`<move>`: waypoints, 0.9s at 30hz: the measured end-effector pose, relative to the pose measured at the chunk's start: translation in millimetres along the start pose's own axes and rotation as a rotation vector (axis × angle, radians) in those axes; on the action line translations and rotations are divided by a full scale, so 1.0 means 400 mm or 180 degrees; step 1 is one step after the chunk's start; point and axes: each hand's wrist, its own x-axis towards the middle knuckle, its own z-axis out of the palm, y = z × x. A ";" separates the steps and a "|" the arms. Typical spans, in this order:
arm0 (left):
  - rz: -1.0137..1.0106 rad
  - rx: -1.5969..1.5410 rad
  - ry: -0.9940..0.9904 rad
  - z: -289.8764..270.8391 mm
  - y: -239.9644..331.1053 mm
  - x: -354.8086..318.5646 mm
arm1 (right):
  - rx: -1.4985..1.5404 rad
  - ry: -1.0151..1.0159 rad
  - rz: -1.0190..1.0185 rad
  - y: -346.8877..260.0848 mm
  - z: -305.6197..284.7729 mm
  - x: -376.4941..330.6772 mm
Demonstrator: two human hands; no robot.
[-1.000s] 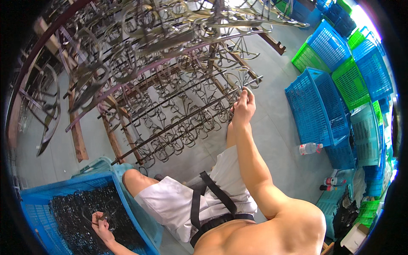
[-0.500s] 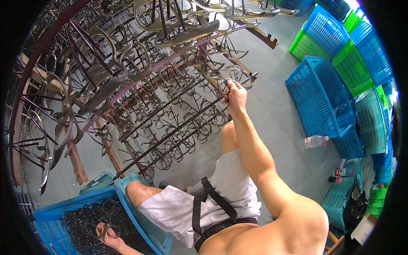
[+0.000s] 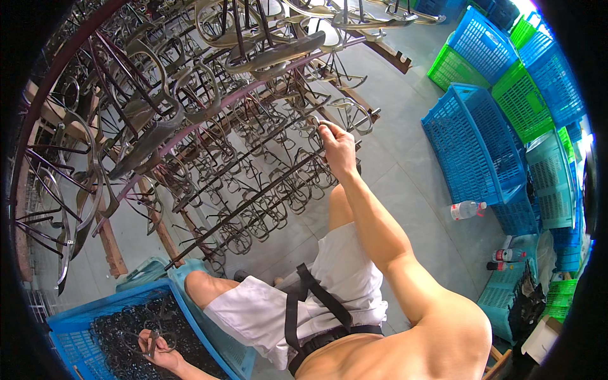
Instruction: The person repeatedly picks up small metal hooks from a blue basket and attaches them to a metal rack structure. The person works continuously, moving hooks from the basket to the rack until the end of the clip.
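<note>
My right hand (image 3: 339, 151) is stretched forward at the near right edge of a rack of hanging eyeglass frames (image 3: 269, 212). Its fingers are pinched on a shiny curved piece, seemingly one eyeglass frame (image 3: 315, 121); the grip itself is partly hidden. At lower left, my left hand (image 3: 159, 352) is above a blue plastic crate (image 3: 69, 323) filled with a tangle of dark eyeglass frames (image 3: 120, 326). A dark, looped frame is held between the left thumb and fingers.
Long rack bars (image 3: 253, 199) with metal prongs cross in front, resting by notched wooden beams (image 3: 111, 250). On the right stand stacked blue crates (image 3: 462, 145) and green crates (image 3: 522, 101). A clear bottle (image 3: 467, 210) lies on the grey floor (image 3: 405, 190).
My right hand has shifted slightly left and down, away from the looped frame at the rack's right end. My left hand has stayed nearly in place over the crate.
</note>
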 end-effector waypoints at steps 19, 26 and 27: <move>0.0337 -0.0767 -0.0106 0.012 0.052 -0.054 | 0.0811 -0.0281 0.0528 0.004 -0.050 0.073; 0.0056 -0.1367 0.0032 -0.020 0.068 -0.052 | -0.1053 -0.0384 -0.0996 0.034 -0.101 0.053; 0.0179 -0.1272 -0.0055 -0.017 0.075 -0.044 | -0.1910 -0.0249 -0.0599 0.011 -0.104 0.040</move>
